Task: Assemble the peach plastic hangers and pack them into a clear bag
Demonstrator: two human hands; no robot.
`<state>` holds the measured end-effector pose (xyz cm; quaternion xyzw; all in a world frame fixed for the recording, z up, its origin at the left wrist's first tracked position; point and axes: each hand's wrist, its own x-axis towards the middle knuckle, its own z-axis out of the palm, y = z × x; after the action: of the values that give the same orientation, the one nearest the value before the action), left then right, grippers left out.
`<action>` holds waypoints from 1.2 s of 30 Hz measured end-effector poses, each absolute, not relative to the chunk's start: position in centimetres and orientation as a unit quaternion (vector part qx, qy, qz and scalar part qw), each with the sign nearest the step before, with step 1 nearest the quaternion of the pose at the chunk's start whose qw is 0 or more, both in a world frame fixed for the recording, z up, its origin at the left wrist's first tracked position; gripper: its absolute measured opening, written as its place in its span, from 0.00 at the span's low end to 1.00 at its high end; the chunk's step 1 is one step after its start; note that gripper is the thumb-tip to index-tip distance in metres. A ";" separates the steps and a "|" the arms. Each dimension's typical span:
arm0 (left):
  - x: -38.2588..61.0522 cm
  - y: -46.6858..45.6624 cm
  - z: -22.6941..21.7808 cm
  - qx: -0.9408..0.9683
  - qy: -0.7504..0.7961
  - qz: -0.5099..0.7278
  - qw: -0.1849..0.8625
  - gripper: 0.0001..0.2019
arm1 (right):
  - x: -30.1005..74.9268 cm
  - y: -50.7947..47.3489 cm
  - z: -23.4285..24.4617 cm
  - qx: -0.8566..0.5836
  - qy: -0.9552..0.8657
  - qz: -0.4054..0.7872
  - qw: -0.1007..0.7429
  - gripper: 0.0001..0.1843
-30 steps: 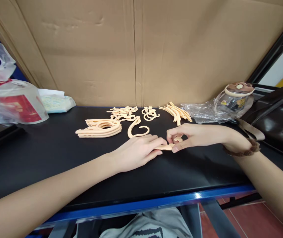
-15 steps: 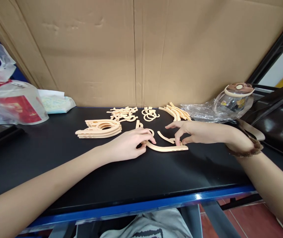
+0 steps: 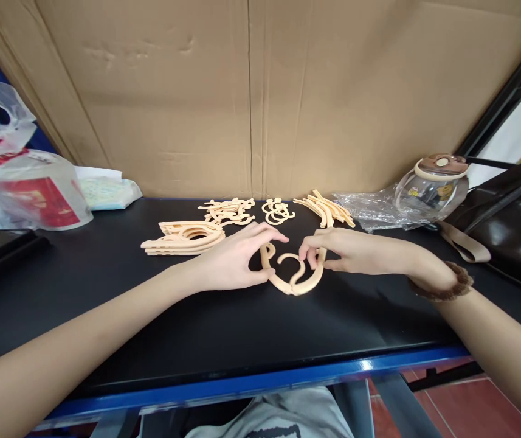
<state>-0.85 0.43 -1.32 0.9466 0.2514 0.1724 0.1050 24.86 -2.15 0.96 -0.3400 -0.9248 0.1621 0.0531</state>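
A peach-coloured plastic hanger (image 3: 297,285) lies near the middle of the black counter (image 3: 242,340), its two curved arms folded up into a U with a small hook (image 3: 289,261) curling between them. The left hand (image 3: 235,258) reaches in from the lower left, palm turned inward. Its thumb is beneath and its fingers arch over the hanger's left arm, clamped on it. The right hand (image 3: 346,249) comes in from the right with its fingers curled down, pinching the hanger's right arm at the tips. A brown beaded band (image 3: 442,286) sits on that wrist. The plastic looks smooth and matte, all one pale shade. Just behind the left hand lies a flat stack of finished hangers (image 3: 182,237), nested curve on curve. Farther back, three loose heaps sit in a row: tangled small parts (image 3: 226,210), a cluster of hooks (image 3: 277,210), and a fan of curved arms (image 3: 326,210). To the right of these lies crumpled clear wrap (image 3: 369,210) and a clear jar (image 3: 433,185) with a brown-and-cream lid, its contents too hard to make out. A tan strap (image 3: 463,243) runs to a glossy dark bag (image 3: 506,225) at the right edge. At far left a thin plastic bag (image 3: 18,188) holds something red, with a soft tissue pack (image 3: 105,188) beside it. Creased cardboard (image 3: 251,91) walls off the back.
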 end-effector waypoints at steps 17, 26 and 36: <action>-0.8 0.3 -1.2 0.950 0.241 0.140 0.139 0.32 | 23.1 -3.2 1.1 -0.379 -0.892 0.208 0.130 0.16; -1.3 0.8 -0.9 0.926 0.252 0.130 0.250 0.27 | 22.8 -3.2 0.3 -0.339 -0.924 0.141 0.103 0.17; -1.9 1.7 -0.7 0.931 0.242 0.077 0.262 0.16 | 22.5 -3.3 0.1 -0.327 -0.925 0.181 0.070 0.17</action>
<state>-1.87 1.71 -0.67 0.9309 0.2423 0.0774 0.2621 22.47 -3.32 0.13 -0.3273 -0.9248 0.1808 0.0700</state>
